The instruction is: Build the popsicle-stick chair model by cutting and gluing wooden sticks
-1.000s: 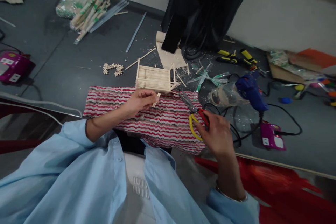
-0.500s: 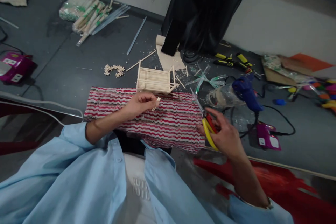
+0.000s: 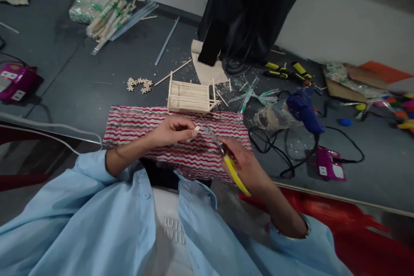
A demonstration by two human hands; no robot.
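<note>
Over the striped cloth, my left hand pinches a small piece of pale wooden stick between thumb and fingertips. To its right, my right hand is closed around the yellow handle of a pair of scissors. The blades point up and left, close to the stick piece; they are blurred, and whether they touch it I cannot tell. Just beyond my left hand stands a small model built of wooden sticks, at the far edge of the cloth.
A ring of small flower-shaped wooden pieces lies left of the model. Behind it are a phone and a black bag. A blue glue gun and its cable stand at right. Wrapped sticks lie at back left.
My right hand has moved left with the scissors, bringing the blades from the cloth's right edge to near my left fingertips. My left hand has barely shifted.
</note>
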